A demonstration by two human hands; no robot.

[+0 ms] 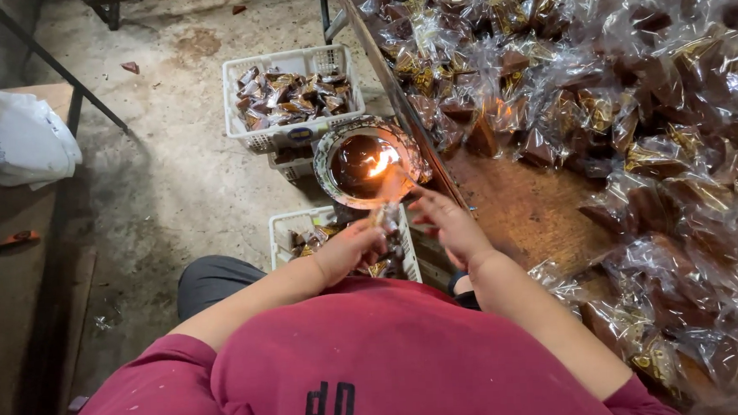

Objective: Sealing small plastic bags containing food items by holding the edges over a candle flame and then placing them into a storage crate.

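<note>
My left hand (353,249) and my right hand (452,226) hold one small clear-wrapped brown sweet packet (388,205) between them, its top end close to a small flame (381,162). The flame burns in a round metal bowl (324,155) of dark liquid right in front of my hands. Both hands pinch the packet, left from below, right from the side. I wear a dark red shirt.
A large heap of clear-wrapped brown packets (632,93) covers the wooden table (525,212) on the right. Two white plastic baskets hold wrapped packets: one far (252,138), one (280,237) under my hands. A white bag (16,137) lies at left on the concrete floor.
</note>
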